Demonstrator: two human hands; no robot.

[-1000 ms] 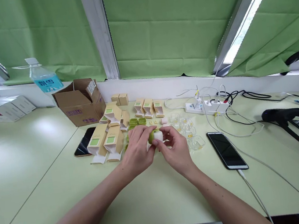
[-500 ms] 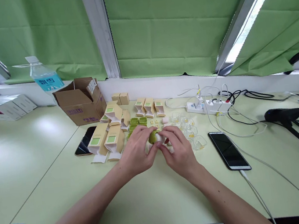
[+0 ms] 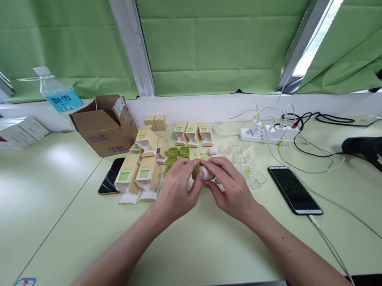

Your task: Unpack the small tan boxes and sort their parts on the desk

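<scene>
At the middle of the table, my left hand [image 3: 179, 187] pinches a small green cup [image 3: 195, 170]. My right hand [image 3: 231, 188] has its thumb and fingers closed on a white rounded piece [image 3: 206, 173] set against that cup. The two hands meet around these parts, and fingers cover much of both. Just beyond them stand several green cups [image 3: 173, 159] in rows. Tiny yellow pieces [image 3: 196, 153] and a pale pink piece [image 3: 212, 151] lie behind my fingers. Clear plastic cups [image 3: 257, 179] are grouped by my right hand.
Several open cream cartons [image 3: 148, 175] stand left of the hands, beside a dark phone [image 3: 111, 177]. Behind are a brown cardboard box [image 3: 104, 134] and two small boxes [image 3: 155, 122]. To the right lie a charging phone [image 3: 294, 190], a power strip [image 3: 270, 134], cables and a black headset [image 3: 379, 145].
My fingers have shifted slightly on the green cup and the white piece, and more of the white piece shows. The whole view has moved a little.
</scene>
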